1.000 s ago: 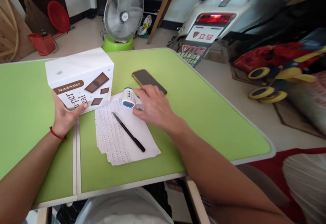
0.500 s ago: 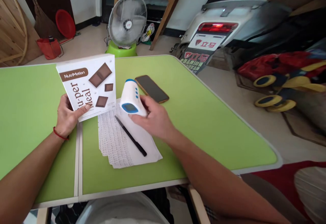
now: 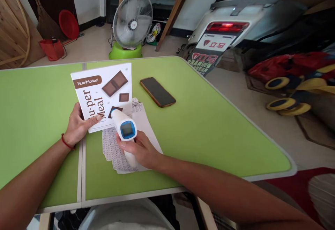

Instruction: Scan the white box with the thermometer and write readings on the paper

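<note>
A white NutriMotion box [image 3: 115,104] with pictures of chocolate is tilted up above the table, its lower left edge gripped by my left hand [image 3: 78,125], thumb on the front. My right hand [image 3: 141,150] is wrapped round the handle of a white and blue infrared thermometer [image 3: 123,123]. Its small screen faces me, and its far end points at the lower part of the box. Whether the two touch, I cannot tell. Below them lie sheets of handwritten paper [image 3: 150,132]. The pen is hidden behind the thermometer and my right hand.
A dark phone [image 3: 157,91] in an orange-brown case lies on the green table [image 3: 222,132] to the right of the papers. Beyond the table stand a fan [image 3: 133,21] on a green stool [image 3: 125,52] and a white scooter [image 3: 222,28].
The thermometer has come down and left, turning from slanted to pointing away from me at the box. The box has shifted slightly right and lower and now faces me more squarely.
</note>
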Motion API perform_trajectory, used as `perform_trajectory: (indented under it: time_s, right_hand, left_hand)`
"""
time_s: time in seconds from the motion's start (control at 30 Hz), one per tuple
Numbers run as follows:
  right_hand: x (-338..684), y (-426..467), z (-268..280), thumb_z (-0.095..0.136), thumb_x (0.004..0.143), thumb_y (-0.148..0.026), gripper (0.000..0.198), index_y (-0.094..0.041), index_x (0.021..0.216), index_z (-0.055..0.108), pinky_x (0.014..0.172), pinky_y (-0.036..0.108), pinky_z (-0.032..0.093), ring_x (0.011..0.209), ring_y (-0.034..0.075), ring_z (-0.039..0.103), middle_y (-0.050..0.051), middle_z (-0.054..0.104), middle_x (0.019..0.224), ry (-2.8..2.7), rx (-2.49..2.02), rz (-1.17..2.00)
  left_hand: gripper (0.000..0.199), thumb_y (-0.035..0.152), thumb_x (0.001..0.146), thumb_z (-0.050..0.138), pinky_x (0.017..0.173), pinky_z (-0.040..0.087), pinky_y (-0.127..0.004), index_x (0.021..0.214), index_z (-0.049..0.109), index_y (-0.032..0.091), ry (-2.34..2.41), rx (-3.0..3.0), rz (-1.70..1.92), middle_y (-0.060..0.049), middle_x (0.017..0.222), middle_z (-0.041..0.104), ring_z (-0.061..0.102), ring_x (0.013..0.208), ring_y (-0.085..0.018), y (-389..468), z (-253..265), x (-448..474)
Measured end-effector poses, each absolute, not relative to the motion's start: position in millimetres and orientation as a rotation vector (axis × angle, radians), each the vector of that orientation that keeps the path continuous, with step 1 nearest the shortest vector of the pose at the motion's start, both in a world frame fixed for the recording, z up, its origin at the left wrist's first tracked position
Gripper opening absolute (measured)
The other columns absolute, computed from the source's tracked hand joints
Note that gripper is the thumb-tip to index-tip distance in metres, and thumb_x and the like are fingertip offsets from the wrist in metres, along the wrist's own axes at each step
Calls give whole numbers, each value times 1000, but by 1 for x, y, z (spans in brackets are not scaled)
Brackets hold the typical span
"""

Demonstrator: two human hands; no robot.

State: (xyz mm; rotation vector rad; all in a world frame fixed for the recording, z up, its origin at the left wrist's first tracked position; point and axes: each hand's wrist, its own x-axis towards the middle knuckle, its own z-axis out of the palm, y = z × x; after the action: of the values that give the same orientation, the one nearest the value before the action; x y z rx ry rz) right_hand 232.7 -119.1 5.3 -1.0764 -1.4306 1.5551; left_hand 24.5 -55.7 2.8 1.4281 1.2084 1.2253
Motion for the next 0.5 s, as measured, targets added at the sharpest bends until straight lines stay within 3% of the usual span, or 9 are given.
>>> perform_trajectory:
  time_s: [0.5]
  right_hand:
    - [231,-119,1,59,72,-36,17,-21,72,51,62,30,38,63,13,44,-3,48,65,-1419,-1063,1548]
  left_hand:
    - [65,45,61,86,84,52,-49,109,55,15,1195,1451,1209,-14,115,65,63,102,-33,-57,5,24]
